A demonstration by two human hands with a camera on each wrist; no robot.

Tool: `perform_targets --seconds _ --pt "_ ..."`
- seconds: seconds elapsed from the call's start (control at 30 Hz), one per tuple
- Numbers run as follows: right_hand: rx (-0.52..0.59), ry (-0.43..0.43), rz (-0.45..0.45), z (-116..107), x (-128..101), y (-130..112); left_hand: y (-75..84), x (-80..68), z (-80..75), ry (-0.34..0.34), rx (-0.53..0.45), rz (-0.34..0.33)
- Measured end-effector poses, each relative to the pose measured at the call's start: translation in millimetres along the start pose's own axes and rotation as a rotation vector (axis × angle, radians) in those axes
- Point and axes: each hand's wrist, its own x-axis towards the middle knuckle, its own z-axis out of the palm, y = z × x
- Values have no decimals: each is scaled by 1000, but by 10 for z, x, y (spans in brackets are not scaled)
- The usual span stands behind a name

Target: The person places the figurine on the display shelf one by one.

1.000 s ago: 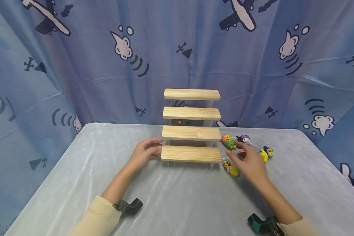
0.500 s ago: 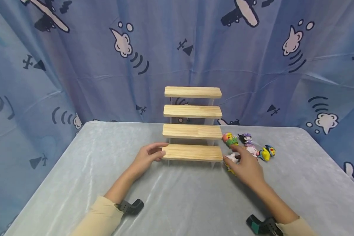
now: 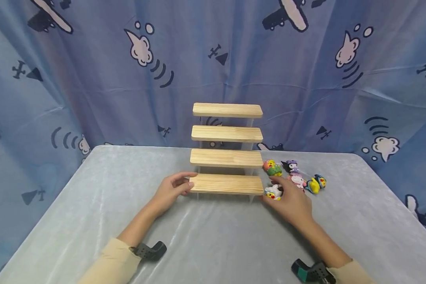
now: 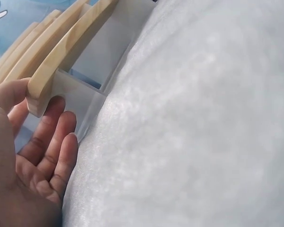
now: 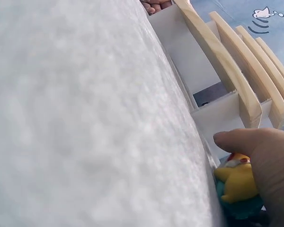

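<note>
A four-tier wooden display stand point(image 3: 227, 184) with clear legs stands mid-table. My left hand point(image 3: 171, 191) holds the left end of its lowest board; in the left wrist view the thumb is against the board's end point(image 4: 42, 90) and other fingers lie beneath. My right hand point(image 3: 292, 201) is at the stand's right end, its thumb close to the lowest board's corner. A white-and-yellow figurine point(image 3: 273, 192) sits between that thumb and the fingers, not visibly gripped. In the right wrist view a yellow figurine point(image 5: 239, 182) shows below the thumb; the other fingers are hidden.
Right of the stand lie more figurines: a green-and-pink one point(image 3: 272, 168), a purple-and-black one point(image 3: 292, 167), a pink-and-white one point(image 3: 297, 181) and a yellow-and-blue one point(image 3: 316, 184). A pale cloth covers the table point(image 3: 213, 244); a blue patterned curtain point(image 3: 184, 59) hangs behind.
My left hand has come onto the lowest board's end. My right hand has moved down and left from among the figurines to the stand's right end. The white-and-yellow figurine has shifted its pose.
</note>
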Motion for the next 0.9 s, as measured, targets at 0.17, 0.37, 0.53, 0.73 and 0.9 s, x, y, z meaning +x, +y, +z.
perform_targets --seconds 0.17,0.37,0.53,0.73,0.9 --pt "-3 29 -33 30 44 17 29 -36 -56 20 20 6" --pt "41 147 -81 77 32 65 24 -35 -58 16 22 12" --pt "120 235 -148 127 -2 120 100 -43 -17 2 15 4" --pt "232 227 -263 170 -13 169 279 -118 25 -7 41 -7" --pt "299 222 -313 192 -7 185 112 -67 19 3 22 -10"
